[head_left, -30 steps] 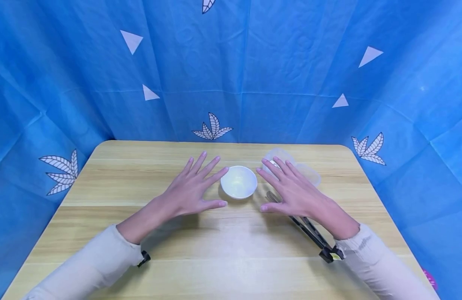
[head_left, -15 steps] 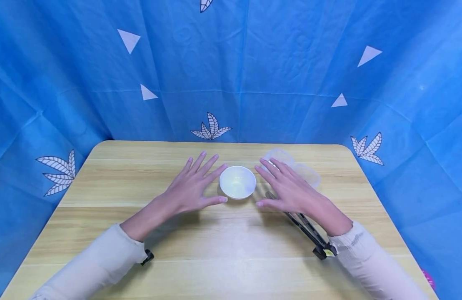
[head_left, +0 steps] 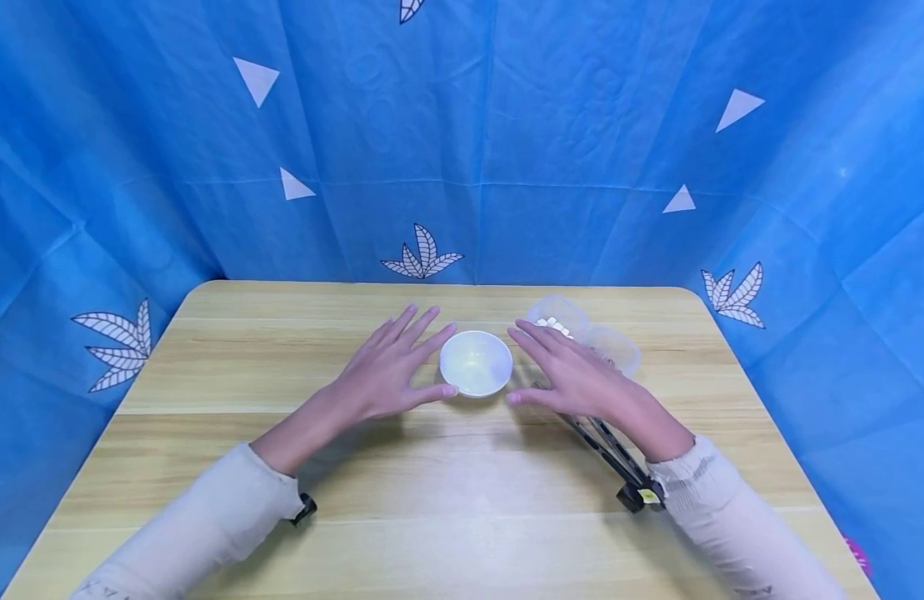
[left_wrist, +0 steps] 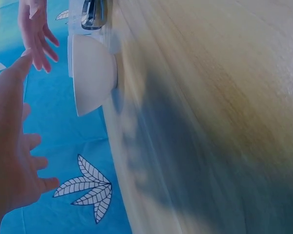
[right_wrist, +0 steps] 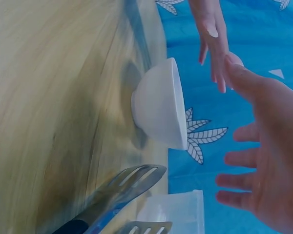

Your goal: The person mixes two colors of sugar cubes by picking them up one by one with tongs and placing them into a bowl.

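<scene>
A white bowl [head_left: 476, 364] stands upright on the wooden table between the two hands. To its left in the head view is my left hand [head_left: 382, 367], fingers spread and thumb extended, holding nothing. My right hand [head_left: 574, 371] mirrors it on the other side, also with nothing in its grasp. Both wrist views show the hands raised above the tabletop, with the bowl [right_wrist: 158, 105] below them. Under the right hand lie tongs [head_left: 607, 446] with slotted metal heads [right_wrist: 136, 180], partly hidden by that hand.
Behind the right hand, a clear plastic container [head_left: 557, 310] has several small white pieces in it. A second clear round piece [head_left: 615, 343] lies beside it, partly covered by the hand. A blue patterned curtain [head_left: 476, 150] surrounds the table [head_left: 462, 533].
Both hands have drawn slightly in toward the bowl, the right one shifting left. More of the white pieces in the container now shows. The bowl and tongs stay in place.
</scene>
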Demonstrator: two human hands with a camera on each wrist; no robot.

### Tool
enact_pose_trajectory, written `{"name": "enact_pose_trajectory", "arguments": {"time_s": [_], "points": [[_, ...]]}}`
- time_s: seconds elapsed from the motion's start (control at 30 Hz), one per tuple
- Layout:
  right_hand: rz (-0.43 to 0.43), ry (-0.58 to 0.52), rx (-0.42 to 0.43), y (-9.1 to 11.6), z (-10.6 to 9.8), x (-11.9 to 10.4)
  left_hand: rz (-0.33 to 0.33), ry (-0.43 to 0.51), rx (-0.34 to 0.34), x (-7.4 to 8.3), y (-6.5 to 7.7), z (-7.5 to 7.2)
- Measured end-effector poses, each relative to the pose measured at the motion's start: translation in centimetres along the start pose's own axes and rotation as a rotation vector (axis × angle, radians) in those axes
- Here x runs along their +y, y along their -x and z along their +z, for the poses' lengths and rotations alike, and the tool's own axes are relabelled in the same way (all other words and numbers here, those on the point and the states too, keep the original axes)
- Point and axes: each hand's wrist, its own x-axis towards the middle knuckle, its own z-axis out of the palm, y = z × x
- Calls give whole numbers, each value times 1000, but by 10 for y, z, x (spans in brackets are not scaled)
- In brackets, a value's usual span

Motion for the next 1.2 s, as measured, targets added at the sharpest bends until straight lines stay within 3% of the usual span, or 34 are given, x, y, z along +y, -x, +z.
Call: {"name": "enact_pose_trajectory", "arguments": {"time_s": [0.27,0.73,1.2], "points": [[45,-146,-50,-5,0,1,7,41,10,-3,-1,5],[134,-376,-30,-15,9,9,-21,93,8,-5,-5,11],[213,-619,-45,-22,21,13,-106,204,-12,2,-14,14]]}}
